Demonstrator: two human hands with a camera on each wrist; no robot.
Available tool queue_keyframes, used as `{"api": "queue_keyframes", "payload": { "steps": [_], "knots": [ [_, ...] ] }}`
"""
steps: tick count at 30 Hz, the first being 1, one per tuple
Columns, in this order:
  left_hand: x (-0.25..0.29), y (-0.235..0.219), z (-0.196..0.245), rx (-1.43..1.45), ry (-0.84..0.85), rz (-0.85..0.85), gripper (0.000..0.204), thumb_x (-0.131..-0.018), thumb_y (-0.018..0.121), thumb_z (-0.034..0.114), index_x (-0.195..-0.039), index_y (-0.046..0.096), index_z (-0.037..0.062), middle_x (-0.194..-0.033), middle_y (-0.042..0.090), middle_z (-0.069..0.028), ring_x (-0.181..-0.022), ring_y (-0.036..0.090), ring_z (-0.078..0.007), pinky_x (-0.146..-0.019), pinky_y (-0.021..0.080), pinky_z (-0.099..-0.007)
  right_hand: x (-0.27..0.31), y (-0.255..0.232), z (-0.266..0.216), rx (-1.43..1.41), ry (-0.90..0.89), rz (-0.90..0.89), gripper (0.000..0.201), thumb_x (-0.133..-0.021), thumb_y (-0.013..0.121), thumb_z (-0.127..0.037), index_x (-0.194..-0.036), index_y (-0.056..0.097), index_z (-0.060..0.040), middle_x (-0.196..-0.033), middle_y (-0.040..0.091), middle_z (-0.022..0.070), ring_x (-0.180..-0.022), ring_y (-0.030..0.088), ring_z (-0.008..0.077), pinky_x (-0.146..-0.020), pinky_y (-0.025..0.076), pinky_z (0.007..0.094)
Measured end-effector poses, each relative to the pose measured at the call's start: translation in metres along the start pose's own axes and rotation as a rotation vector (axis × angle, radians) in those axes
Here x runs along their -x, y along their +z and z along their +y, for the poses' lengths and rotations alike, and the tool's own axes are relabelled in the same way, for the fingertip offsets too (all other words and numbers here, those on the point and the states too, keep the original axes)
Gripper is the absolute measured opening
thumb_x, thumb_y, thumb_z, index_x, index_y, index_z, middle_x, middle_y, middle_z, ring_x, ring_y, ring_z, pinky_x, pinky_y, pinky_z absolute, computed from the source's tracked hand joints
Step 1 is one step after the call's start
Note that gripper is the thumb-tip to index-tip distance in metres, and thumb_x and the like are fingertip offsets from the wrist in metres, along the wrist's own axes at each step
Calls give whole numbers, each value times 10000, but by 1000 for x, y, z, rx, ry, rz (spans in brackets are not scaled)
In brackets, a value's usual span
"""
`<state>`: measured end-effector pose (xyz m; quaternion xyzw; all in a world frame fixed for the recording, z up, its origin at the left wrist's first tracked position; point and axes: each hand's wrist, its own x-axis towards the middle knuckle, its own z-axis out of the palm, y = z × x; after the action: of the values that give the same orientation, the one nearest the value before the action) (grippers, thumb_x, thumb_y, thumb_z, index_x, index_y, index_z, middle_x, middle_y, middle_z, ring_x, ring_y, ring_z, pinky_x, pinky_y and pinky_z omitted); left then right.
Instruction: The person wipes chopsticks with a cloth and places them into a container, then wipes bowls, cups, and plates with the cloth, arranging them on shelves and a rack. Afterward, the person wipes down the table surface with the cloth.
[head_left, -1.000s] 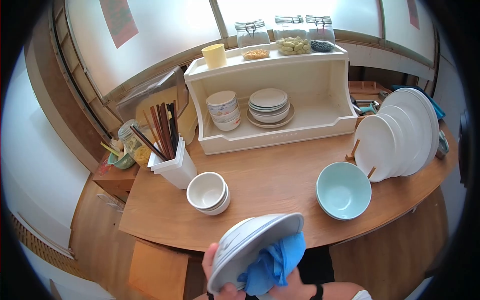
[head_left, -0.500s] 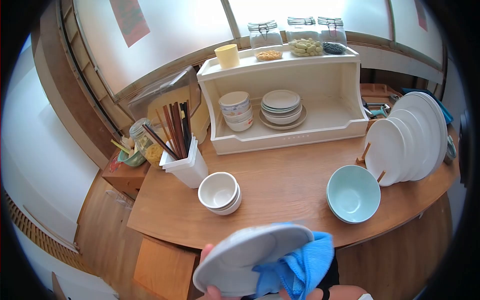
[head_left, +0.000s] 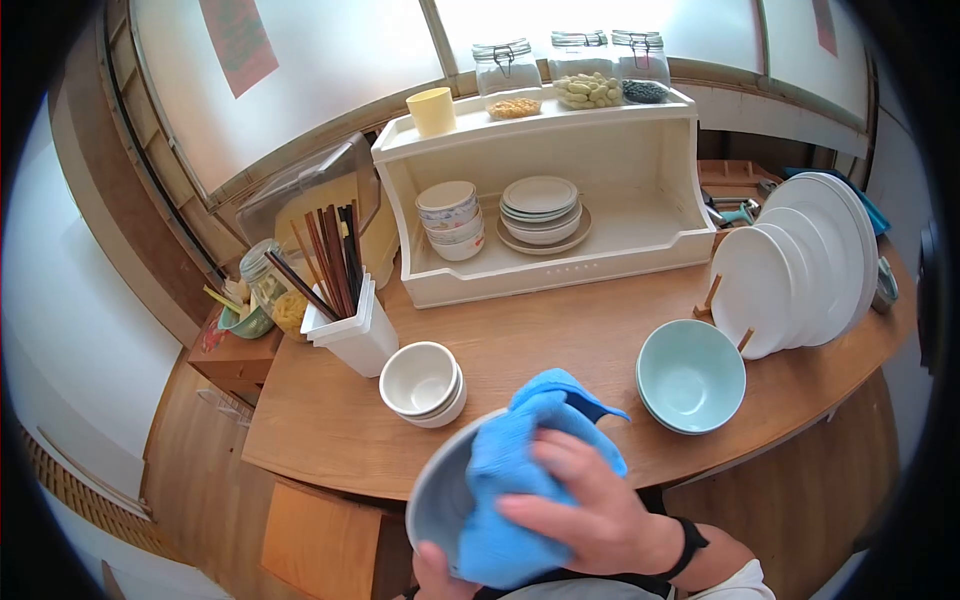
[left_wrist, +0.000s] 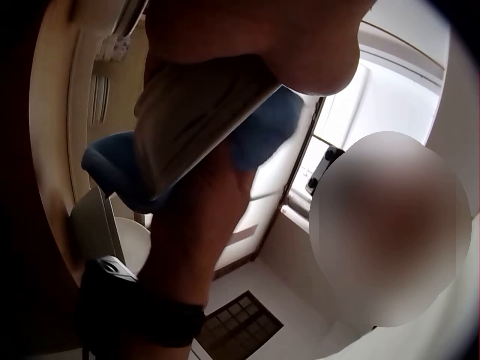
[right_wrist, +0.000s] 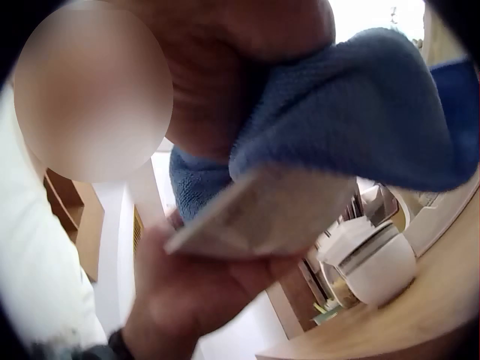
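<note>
A large grey-white bowl (head_left: pixel 438 487) is held up over the near table edge, tilted so its inside shows. At the bowl's lower rim my left hand (head_left: pixel 438 575) grips it, thumb on the near side and its fingers mostly hidden underneath. With my right hand (head_left: pixel 595 505) I hold a blue cloth (head_left: pixel 515 490) bunched over the bowl's right part, draped across its rim. The right wrist view shows the cloth (right_wrist: pixel 352 112) folded over the bowl's edge, the left hand (right_wrist: pixel 202 289) supporting the bowl's outside (right_wrist: pixel 277 214) from below.
Stacked white bowls (head_left: pixel 422 382) stand left of the held bowl, near a white holder (head_left: pixel 355 335) of chopsticks. Light-green bowls (head_left: pixel 692 375) sit at right, beside racked white plates (head_left: pixel 755 290). Behind is a cream shelf (head_left: pixel 560 285) with dishes inside and glass jars (head_left: pixel 585 75) on top.
My right hand and the blue cloth have moved from the bowl's lower right side up over its rim. The bowl has turned, and the cloth now covers much of it.
</note>
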<state>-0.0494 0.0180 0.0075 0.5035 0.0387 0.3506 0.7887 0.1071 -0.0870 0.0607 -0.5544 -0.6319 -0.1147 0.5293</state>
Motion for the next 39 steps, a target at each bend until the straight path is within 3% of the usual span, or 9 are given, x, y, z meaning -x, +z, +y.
{"api": "queue_keyframes", "payload": {
  "steps": [5, 7, 10, 14, 21, 24, 27, 31, 39],
  "knots": [
    [17, -7, -15, 26, -66, 24, 897, -880, 480, 590, -1463, 165, -14, -1487, 273, -185, -1358, 291, -313, -1114, 239, -430, 14, 13, -18, -169, 293, -405, 528, -647, 728, -94, -1159, 602, -115, -1144, 563, 161, -1026, 582, 343, -891, 478, 403],
    [24, -13, -20, 23, -102, 34, 921, -863, 478, 625, -1464, 172, -2, -1487, 278, -182, -1356, 300, -312, -1115, 250, -433, 21, 9, -20, -182, 137, -587, 409, -977, 482, -230, -1322, 446, -13, -1206, 566, 90, -992, 584, 217, -819, 479, 362],
    [29, -22, -22, 15, -165, 17, 957, -837, 476, 677, -1466, 184, 17, -1486, 285, -178, -1354, 313, -310, -1115, 266, -438, 9, 18, -10, -491, 76, -251, 456, -696, 688, -111, -1145, 610, -127, -1095, 578, 139, -952, 598, 317, -837, 490, 378],
    [8, -5, -2, -167, -83, 21, 981, -826, 458, 709, -1475, 163, 35, -1485, 290, -176, -1349, 325, -304, -1116, 258, -441, -12, -1, 4, 310, -57, -70, 347, -783, 591, -166, -1129, 573, -152, -1005, 562, 91, -800, 590, 232, -675, 470, 317],
    [-4, 1, 1, -275, -23, 35, 941, -860, 450, 661, -1485, 125, 36, -1468, 312, -185, -1329, 348, -303, -1109, 251, -433, 11, 25, 0, -599, 185, -190, 443, -709, 692, -113, -1129, 555, -79, -975, 570, 132, -926, 587, 308, -791, 492, 374],
    [0, 8, -7, -267, -16, 94, 914, -874, 453, 632, -1483, 129, 32, -1457, 329, -184, -1316, 363, -303, -1106, 255, -434, -19, 7, 13, -107, -166, -74, 397, -765, 619, -136, -1148, 525, -87, -1009, 544, 141, -915, 571, 278, -786, 479, 358],
    [2, 15, -9, -252, 15, 176, 887, -888, 455, 602, -1481, 133, 27, -1447, 347, -184, -1303, 378, -302, -1103, 259, -435, -26, -2, 16, 262, -64, 20, 347, -780, 588, -126, -1121, 542, -81, -962, 543, 127, -846, 579, 254, -764, 484, 339],
    [-21, 19, 16, -517, 201, 105, 812, -930, 446, 514, -1473, 129, 1, -1445, 328, -201, -1277, 389, -313, -1083, 277, -446, 3, 20, 8, 27, 193, -272, 385, -717, 660, -120, -1077, 549, -42, -878, 576, 126, -842, 599, 274, -770, 482, 359],
    [-18, 12, 3, -488, 237, 32, 789, -944, 427, 487, -1468, 100, -4, -1471, 284, -194, -1322, 332, -309, -1090, 256, -444, -36, -5, 26, 177, -191, 140, 502, -698, 704, -92, -1172, 541, -108, -1119, 544, 144, -1018, 565, 330, -853, 483, 394]
  ]
}}
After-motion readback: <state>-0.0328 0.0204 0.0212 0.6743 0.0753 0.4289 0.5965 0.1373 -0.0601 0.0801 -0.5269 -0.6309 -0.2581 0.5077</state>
